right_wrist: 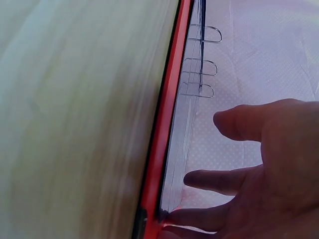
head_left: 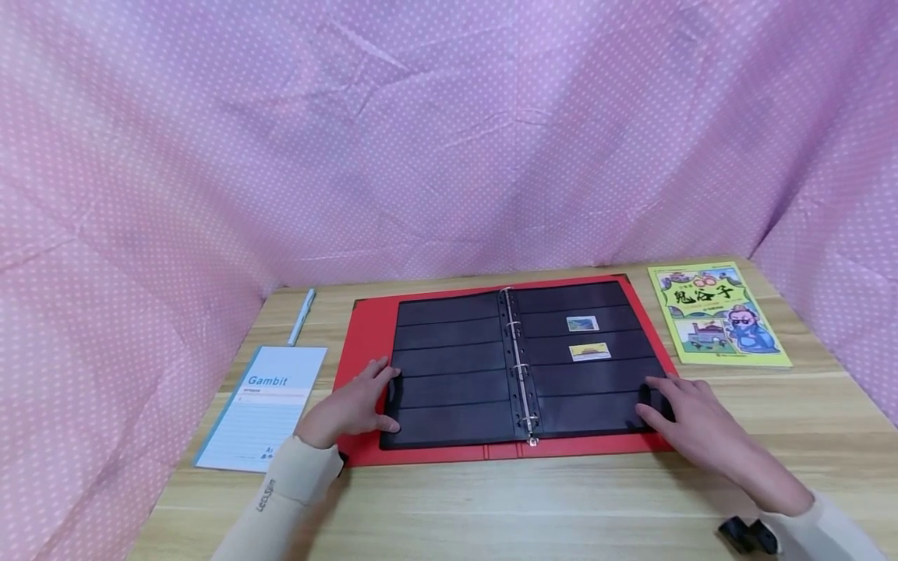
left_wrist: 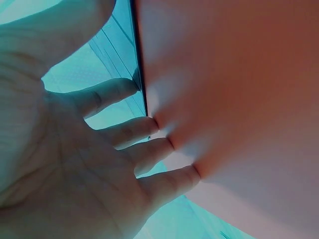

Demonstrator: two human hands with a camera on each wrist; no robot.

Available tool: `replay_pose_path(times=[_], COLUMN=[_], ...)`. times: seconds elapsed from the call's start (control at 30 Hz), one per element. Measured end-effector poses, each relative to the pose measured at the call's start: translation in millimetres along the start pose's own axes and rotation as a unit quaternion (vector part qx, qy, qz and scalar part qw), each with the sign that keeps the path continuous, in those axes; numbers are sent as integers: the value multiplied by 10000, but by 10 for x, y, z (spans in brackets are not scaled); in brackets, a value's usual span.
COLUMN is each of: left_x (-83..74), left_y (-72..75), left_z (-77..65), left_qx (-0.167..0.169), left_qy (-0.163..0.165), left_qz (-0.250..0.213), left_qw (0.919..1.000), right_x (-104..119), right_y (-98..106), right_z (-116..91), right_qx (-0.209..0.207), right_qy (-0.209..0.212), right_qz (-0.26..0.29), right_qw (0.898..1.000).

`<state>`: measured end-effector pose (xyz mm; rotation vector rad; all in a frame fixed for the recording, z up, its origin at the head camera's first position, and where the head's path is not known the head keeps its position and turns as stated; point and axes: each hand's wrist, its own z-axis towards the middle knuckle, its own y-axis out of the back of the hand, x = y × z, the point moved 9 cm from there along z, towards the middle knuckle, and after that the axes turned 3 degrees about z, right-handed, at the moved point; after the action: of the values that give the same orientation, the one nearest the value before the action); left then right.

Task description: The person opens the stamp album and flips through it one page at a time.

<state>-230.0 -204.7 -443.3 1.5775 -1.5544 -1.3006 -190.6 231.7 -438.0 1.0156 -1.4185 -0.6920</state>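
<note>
A red ring binder [head_left: 361, 335] lies spread flat on the table, its black strip-pocket pages [head_left: 452, 358] fanned to both sides of the metal rings [head_left: 519, 366]. Two small stamps, one blue-green [head_left: 582, 323] and one yellow [head_left: 590, 352], sit one above the other on the right page. At the left page's outer edge, my left hand [head_left: 351, 405] rests with fingers spread; in the left wrist view its fingertips [left_wrist: 187, 172] meet the red cover. My right hand [head_left: 701, 425] lies at the right page's lower outer corner, thumb and fingers apart, gripping nothing.
A light blue notebook [head_left: 270, 405] marked "Gambit" lies left of the binder, with a pale blue pen [head_left: 302, 317] beyond it. A yellow-green comic-style book [head_left: 719, 315] is at the back right. Pink dotted cloth [head_left: 449, 156] hangs behind the wooden table [head_left: 491, 506].
</note>
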Motion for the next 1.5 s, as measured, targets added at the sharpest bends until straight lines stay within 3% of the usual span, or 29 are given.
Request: replay_pose_path(times=[0.33, 0.63, 0.93, 1.5], left_x=[-13, -6, -8, -19], left_y=[-4, -5, -5, 2], left_z=[0, 2, -5, -9], left_qx=[-6, 9, -16, -107], left_qy=[-52, 7, -23, -174], left_qz=[6, 66, 32, 102], left_qw=[10000, 10000, 10000, 9997], right_x=[43, 293, 678, 910], right_y=[89, 249, 407, 686], right_z=[-41, -115, -181, -187], right_qx=[-190, -680, -1191, -1572], right_qy=[88, 676, 1606, 2099], right_qz=[282, 511, 1083, 1806], right_qw=[9994, 9941, 9738, 9480])
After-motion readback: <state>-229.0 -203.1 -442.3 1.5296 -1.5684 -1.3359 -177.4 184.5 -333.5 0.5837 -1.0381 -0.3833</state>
